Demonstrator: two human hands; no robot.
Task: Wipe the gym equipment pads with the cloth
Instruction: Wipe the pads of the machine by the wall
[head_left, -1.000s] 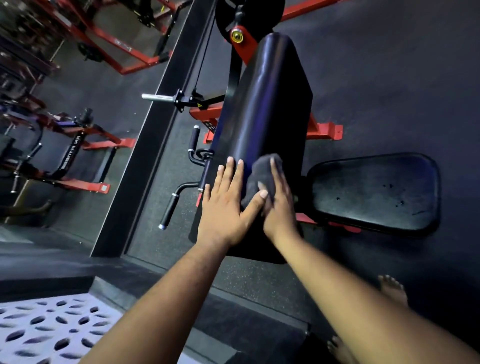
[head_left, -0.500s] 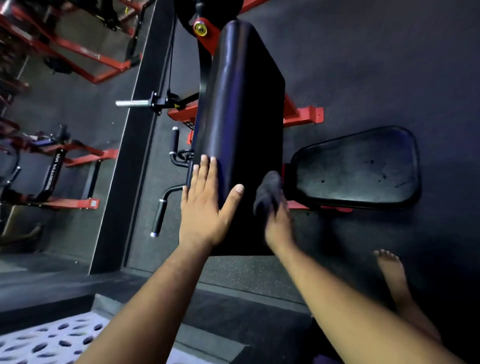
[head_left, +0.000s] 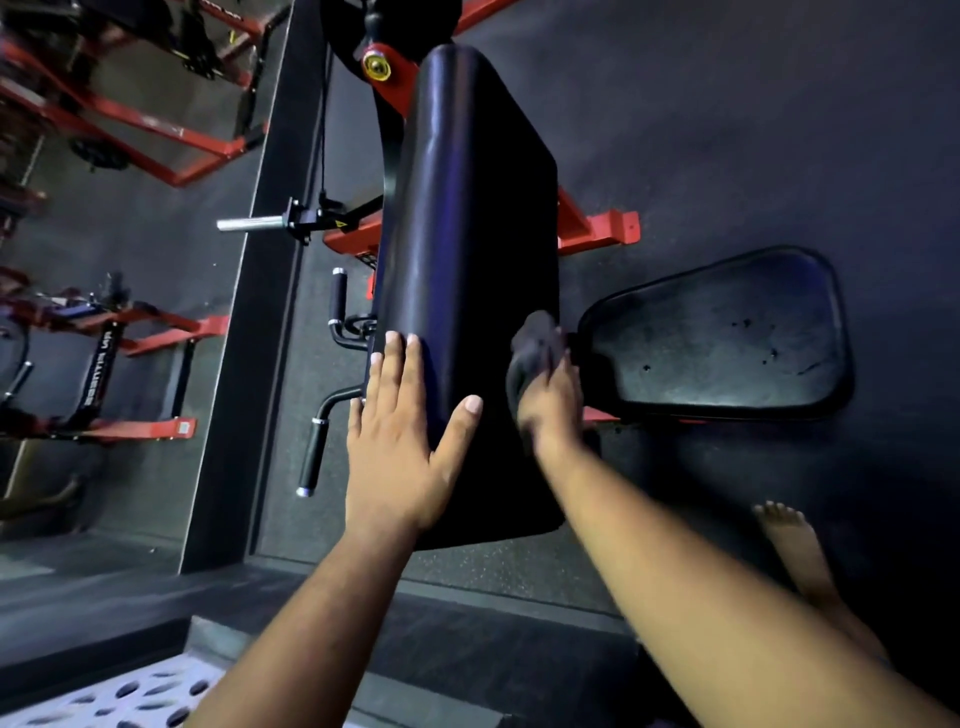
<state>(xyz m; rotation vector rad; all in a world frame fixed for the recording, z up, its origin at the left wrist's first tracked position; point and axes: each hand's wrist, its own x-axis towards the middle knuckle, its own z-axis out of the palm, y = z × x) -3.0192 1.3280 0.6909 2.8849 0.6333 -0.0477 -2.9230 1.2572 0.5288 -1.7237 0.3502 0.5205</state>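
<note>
A long black padded back rest (head_left: 467, 218) runs up the middle of the view on a red-framed machine. My left hand (head_left: 400, 436) lies flat on its lower left side, fingers spread, holding nothing. My right hand (head_left: 550, 405) grips a dark grey cloth (head_left: 535, 343) bunched against the pad's lower right edge. To the right sits a black seat pad (head_left: 727, 332) with small marks on its surface; the cloth is close to its left end.
Black handle grips (head_left: 314, 452) and a chrome weight peg (head_left: 244, 224) stick out left of the pad. Red machine frames (head_left: 130, 332) stand further left. A bare foot (head_left: 789, 540) rests on the dark rubber floor (head_left: 779, 130) at the lower right. A perforated white mat (head_left: 104, 701) lies bottom left.
My right hand has slid the cloth from the middle of the back pad to its right edge. My left hand stays flat on the pad.
</note>
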